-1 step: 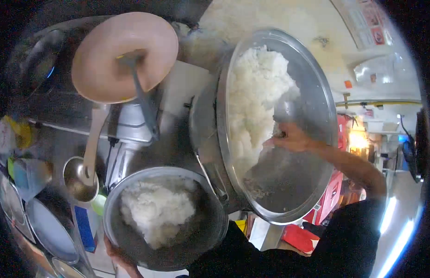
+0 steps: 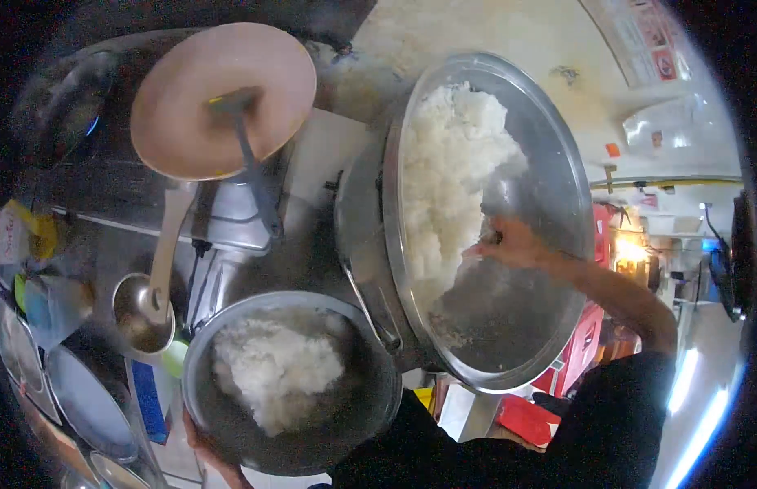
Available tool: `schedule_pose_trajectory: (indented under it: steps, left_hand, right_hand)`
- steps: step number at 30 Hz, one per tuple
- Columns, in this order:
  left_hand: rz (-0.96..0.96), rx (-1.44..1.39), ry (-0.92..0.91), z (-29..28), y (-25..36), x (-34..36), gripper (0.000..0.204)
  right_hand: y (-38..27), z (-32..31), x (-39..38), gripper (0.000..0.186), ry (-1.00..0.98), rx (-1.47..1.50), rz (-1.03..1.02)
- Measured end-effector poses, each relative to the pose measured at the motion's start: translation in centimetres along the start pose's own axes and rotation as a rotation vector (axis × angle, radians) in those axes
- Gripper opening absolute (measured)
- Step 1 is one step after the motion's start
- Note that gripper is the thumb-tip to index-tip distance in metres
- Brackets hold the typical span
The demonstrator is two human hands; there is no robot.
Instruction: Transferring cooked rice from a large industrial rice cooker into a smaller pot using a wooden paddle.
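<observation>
My right hand (image 2: 509, 243) is closed inside a large steel pot (image 2: 541, 310), at the right edge of a heap of white rice (image 2: 448, 171); what its fingers hold is partly hidden by rice and steam and I cannot make it out. My left hand (image 2: 201, 448) grips the rim and side of a round grey metal pot (image 2: 195, 375) at the lower left, which holds a smaller mound of rice (image 2: 277, 367). The two pots are side by side, with steam over the rice.
At upper left lie a beige pan (image 2: 175, 130) with a dark spatula (image 2: 263, 196) across it and a dark stovetop (image 2: 110, 196). A small saucepan (image 2: 140, 322) and a white-lined pan (image 2: 89, 403) are at left. A pale wall (image 2: 517, 24) and red objects (image 2: 521, 424) are at right.
</observation>
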State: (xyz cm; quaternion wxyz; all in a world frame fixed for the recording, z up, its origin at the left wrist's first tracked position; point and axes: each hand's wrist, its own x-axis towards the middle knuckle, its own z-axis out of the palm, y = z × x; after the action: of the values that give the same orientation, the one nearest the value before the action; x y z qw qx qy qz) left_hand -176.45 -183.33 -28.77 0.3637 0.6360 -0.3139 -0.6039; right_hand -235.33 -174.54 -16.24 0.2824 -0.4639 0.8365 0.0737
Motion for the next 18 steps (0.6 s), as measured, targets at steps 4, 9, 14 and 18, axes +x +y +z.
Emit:
schedule_pose_trajectory:
  steps: [4, 9, 14, 18]
  left_hand:
    - [0.107, -0.066, -0.126, 1.4, 1.0, -0.2, 0.048]
    - [0.383, 0.28, -0.106, 1.1, 0.6, 0.0, 0.062]
    - [0.425, 0.359, -0.079, 0.7, 0.5, 0.2, 0.09]
    - [0.411, 0.18, -0.212, 1.9, 1.7, -0.7, 0.086]
  right_hand:
    - [-1.5, -0.1, -2.1, 0.039, 0.005, 0.195, 0.012]
    - [-3.8, -1.3, -3.7, 0.038, -0.051, 0.161, 0.128]
    - [-3.8, -2.7, -6.0, 0.037, 0.065, 0.393, -0.14]
    - [-1.9, -3.7, -8.6, 0.031, 0.022, 0.308, 0.068]
